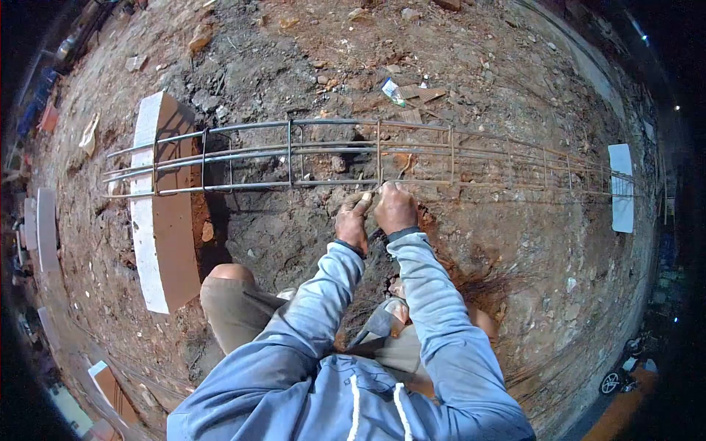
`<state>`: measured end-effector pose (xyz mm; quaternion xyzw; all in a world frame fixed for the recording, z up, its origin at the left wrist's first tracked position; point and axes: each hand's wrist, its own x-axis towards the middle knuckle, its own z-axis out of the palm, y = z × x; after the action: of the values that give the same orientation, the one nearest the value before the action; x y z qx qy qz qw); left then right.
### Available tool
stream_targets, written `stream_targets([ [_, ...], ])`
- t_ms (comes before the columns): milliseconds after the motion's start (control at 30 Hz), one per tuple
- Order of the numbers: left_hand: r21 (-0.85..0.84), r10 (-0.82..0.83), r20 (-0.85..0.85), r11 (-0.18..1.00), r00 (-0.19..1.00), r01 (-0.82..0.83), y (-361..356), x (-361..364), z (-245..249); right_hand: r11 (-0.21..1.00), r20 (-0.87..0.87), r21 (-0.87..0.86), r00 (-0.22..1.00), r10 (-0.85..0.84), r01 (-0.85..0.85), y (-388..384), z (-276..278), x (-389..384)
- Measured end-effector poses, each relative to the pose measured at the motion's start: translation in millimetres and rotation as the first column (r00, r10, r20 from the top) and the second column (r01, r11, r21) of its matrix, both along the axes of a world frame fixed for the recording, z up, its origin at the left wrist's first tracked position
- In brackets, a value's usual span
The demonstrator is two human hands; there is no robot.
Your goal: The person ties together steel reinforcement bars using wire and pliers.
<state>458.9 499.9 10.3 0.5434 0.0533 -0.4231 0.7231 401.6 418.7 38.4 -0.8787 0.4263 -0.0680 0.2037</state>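
Observation:
A long cage of steel bars (257, 154) with square stirrups lies across the view, its left part over a white-topped brown block (173, 242) and its far right end at a white block (621, 187). Both hands are at the near bar, beside a stirrup (379, 151) around the middle of the cage. My left hand (353, 219) has its thumb and fingers pressed together close to the bar. Touching the bar just right of it, my right hand (396, 208) is closed. Whatever is between the fingers of either hand is too small to make out.
Rough soil with stones surrounds the cage. Beyond it lie a small packet (392, 91) and cardboard scraps (430, 94). Thin wires (500, 283) are spread on the ground at right. More blocks (47, 229) stand at far left. My bent knees are just below the cage.

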Motion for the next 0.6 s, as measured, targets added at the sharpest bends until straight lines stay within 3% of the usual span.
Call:
stream_targets([
  [33, 0.031, -0.005, -0.144, 0.999, 0.99, 0.009, 0, 1, -1, 1.0, 0.018, 0.013, 1.0, 0.017, -0.017, 0, 1, -1],
  [67, 0.018, -0.121, -0.096, 0.992, 0.988, 0.124, 0, 5, -36, 1.0, 0.015, 0.01, 1.0, 0.013, -0.013, 1, 3, -3],
  [167, -0.139, -0.205, -0.061, 0.971, 0.977, 0.195, -12, 9, -71, 1.0, -0.033, 0.016, 0.999, 0.001, 0.0, -2, 10, 0],
  [200, -0.306, -0.19, -0.309, 0.948, 0.932, 0.092, -18, 10, -89, 1.0, -0.014, 0.015, 1.0, -0.01, 0.01, -3, 6, 2],
  [233, -0.311, -0.192, -0.31, 0.946, 0.931, 0.092, -22, 10, -84, 1.0, 0.007, 0.013, 1.0, -0.02, 0.019, -2, 8, 5],
  [300, -0.418, -0.213, -0.547, 0.907, 0.81, -0.044, -27, 10, -74, 0.997, 0.037, 0.029, 0.996, -0.078, 0.077, -1, 13, 9],
  [333, -0.453, -0.287, -0.487, 0.89, 0.825, 0.042, -26, 16, -64, 0.995, 0.026, 0.02, 0.994, -0.102, 0.101, -1, 10, 13],
  [433, -0.424, -0.34, -0.445, 0.895, 0.828, 0.14, -33, 24, -102, 0.989, -0.004, 0.033, 0.989, -0.145, 0.145, 2, 12, 16],
  [500, -0.312, -0.347, -0.167, 0.906, 0.923, 0.285, -30, 22, -114, 0.984, 0.005, 0.05, 0.986, -0.169, 0.169, 3, 16, 16],
  [533, -0.146, -0.395, 0.085, 0.903, 0.915, 0.403, -27, 26, -108, 0.984, 0.003, 0.05, 0.985, -0.17, 0.17, 3, 15, 14],
  [567, 0.045, -0.453, 0.32, 0.884, 0.832, 0.465, -24, 28, -102, 0.988, 0.043, 0.031, 0.987, -0.156, 0.154, 4, 15, 14],
  [600, 0.045, -0.449, 0.321, 0.887, 0.834, 0.461, -24, 27, -95, 0.99, 0.086, 0.01, 0.987, -0.138, 0.138, 4, 15, 14],
])
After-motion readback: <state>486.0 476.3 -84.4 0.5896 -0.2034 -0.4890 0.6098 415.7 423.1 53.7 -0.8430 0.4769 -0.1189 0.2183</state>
